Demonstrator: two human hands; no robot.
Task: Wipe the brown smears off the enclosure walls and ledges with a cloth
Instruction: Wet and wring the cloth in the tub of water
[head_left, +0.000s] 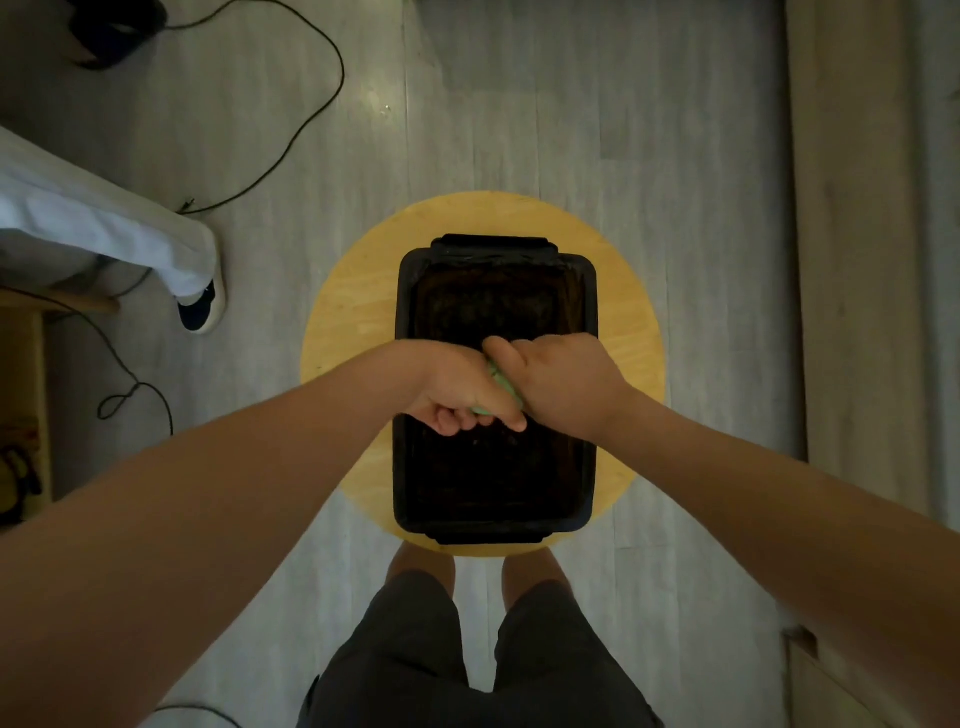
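Green cloth (500, 388), bunched, is gripped by left hand (457, 397) and right hand (563, 384) together over the middle of the black enclosure (586, 467), which stands on the round counter (353, 312). Brown smears (493, 293) show on its far wall; wiping looks largely outstanding.

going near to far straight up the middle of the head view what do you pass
dark shorts → bare knees → near handle of the black enclosure → left hand and right hand, side by side, both gripping the green cloth → the enclosure's far handle → far edge of the round wooden table → grey floor
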